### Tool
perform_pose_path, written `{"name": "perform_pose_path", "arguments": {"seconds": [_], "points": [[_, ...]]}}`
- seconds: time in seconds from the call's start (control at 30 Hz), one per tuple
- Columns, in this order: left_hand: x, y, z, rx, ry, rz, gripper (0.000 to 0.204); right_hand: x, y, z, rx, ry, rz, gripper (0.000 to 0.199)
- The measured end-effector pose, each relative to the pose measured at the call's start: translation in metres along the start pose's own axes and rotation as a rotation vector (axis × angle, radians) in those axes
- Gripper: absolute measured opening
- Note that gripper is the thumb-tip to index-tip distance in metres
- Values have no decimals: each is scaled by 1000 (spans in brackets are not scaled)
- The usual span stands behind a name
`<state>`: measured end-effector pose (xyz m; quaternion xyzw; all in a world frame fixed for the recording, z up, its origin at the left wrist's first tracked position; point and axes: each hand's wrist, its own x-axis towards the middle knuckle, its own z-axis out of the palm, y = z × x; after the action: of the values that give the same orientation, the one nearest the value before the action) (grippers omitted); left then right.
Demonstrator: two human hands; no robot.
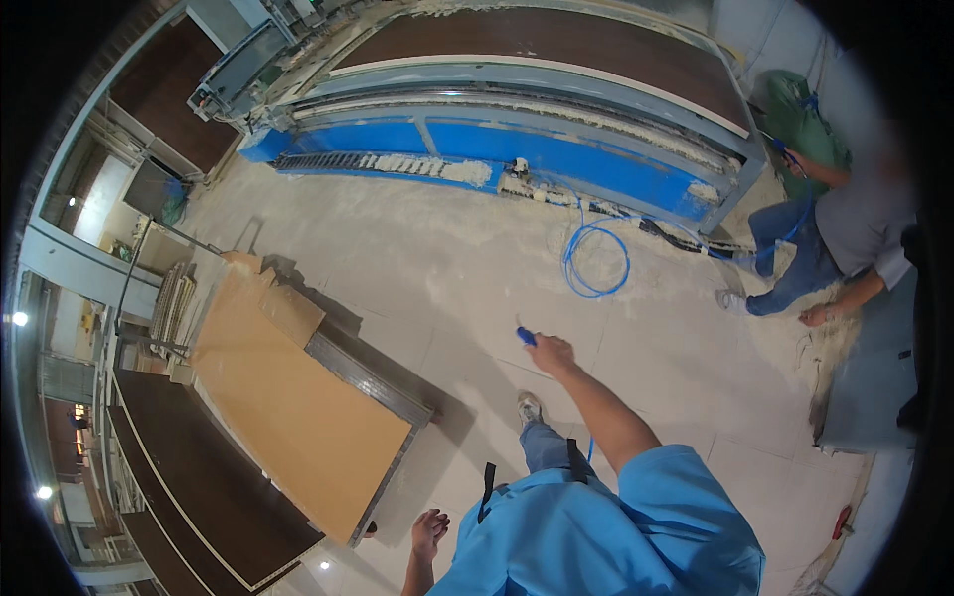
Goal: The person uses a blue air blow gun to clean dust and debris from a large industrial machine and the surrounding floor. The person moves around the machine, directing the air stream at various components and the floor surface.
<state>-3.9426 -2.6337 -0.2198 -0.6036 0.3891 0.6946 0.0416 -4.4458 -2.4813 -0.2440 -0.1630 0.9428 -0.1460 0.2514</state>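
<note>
Item: small blue nozzle-like tool (526, 337), plastic, gripped in the closed fingers of the right hand (552, 353), held out over the dusty pale floor (417, 268). A thin blue hose (590, 449) shows beside the leg.

Risk: the coiled blue hose (594, 260) near the long blue machine (517, 164) could likely snag or trip.

Pose: right arm extended forward; left hand (429, 529) hangs low, fingers loosely spread, holding nothing, near the tan rectangular board stack (298, 417).

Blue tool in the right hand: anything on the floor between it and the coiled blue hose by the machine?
Nothing visible. Between the blue tool in the right hand and the hose coil lies only bare dusty floor.
</note>
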Motion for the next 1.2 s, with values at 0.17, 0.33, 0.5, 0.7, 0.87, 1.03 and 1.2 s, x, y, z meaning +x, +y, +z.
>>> {"name": "perform_pose_path", "arguments": {"seconds": [0.17, 0.33, 0.5, 0.7, 0.87, 1.03, 1.2], "points": [[24, 61, 24, -87, 65, 2, 34, 71, 55, -50, -177, -82, 73, 44], [29, 105, 45, -2, 23, 2, 35, 100, 78, -55, -289, -171, 63, 41], [41, 138, 49, 74, 5, -17, 37, 119, 78, -55, -245, 13, 137, 44], [62, 169, 35, 102, 18, 3, 37, 134, 69, -58, -140, 28, 181, 43], [70, 184, 37, 157, 44, 11, 34, 100, 49, -14, 85, -189, -36, 43], [70, 183, 49, 241, -11, 9, 36, 29, 53, 53, 53, -400, 17, 47], [70, 176, 63, 336, -30, -48, 33, -30, 132, 83, -71, -395, 423, 45]]}}
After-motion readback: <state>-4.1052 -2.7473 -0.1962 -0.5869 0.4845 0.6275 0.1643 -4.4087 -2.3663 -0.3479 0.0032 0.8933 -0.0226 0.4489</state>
